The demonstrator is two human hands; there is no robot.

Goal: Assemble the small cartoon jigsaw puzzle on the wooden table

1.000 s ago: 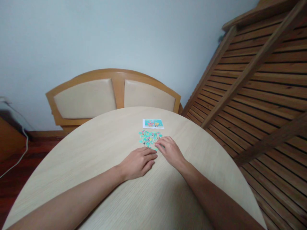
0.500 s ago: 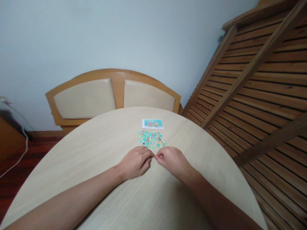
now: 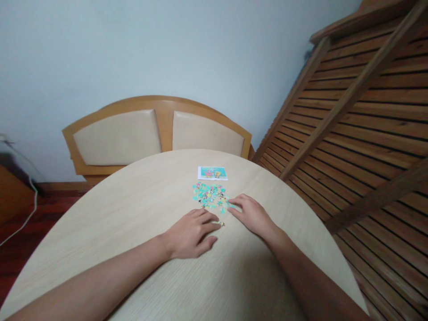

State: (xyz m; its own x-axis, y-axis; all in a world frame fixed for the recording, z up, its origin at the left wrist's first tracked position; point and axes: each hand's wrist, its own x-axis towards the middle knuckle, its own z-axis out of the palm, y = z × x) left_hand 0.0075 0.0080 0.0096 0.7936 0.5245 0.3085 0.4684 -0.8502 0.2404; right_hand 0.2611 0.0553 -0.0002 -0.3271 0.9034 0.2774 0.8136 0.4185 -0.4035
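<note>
Item: loose heap of small cardboard jigsaw pieces [image 3: 210, 196], mostly turquoise with flecks of yellow, pink and dark print, spread flat in a rough patch on the far right part of the round pale wood-grain table [image 3: 133, 214], just in front of a small rectangular printed reference picture [image 3: 212, 173] with a white border and turquoise ground. One single small jigsaw piece [image 3: 221, 223], pale with yellow and dark marks, lies apart from the heap on its near side, between the two hands. Left hand [image 3: 191, 233]: palm down, flat on the table, fingers extended and slightly spread, not gripping; the forefinger tip reaches to the single piece, contact too small to confirm. Right hand [image 3: 253, 216]: palm down, fingers loosely extended, holding nothing; fingertips rest at the heap's near right edge, touching or just beside the outermost pieces. Both bare forearms run in from the near table edge, converging toward the heap. Surroundings: wooden bench back with two cream padded panels [image 3: 157, 133] behind the table; pale blue wall [image 3: 167, 53]; slatted wooden frame [image 3: 361, 111] leaning at right.
</note>
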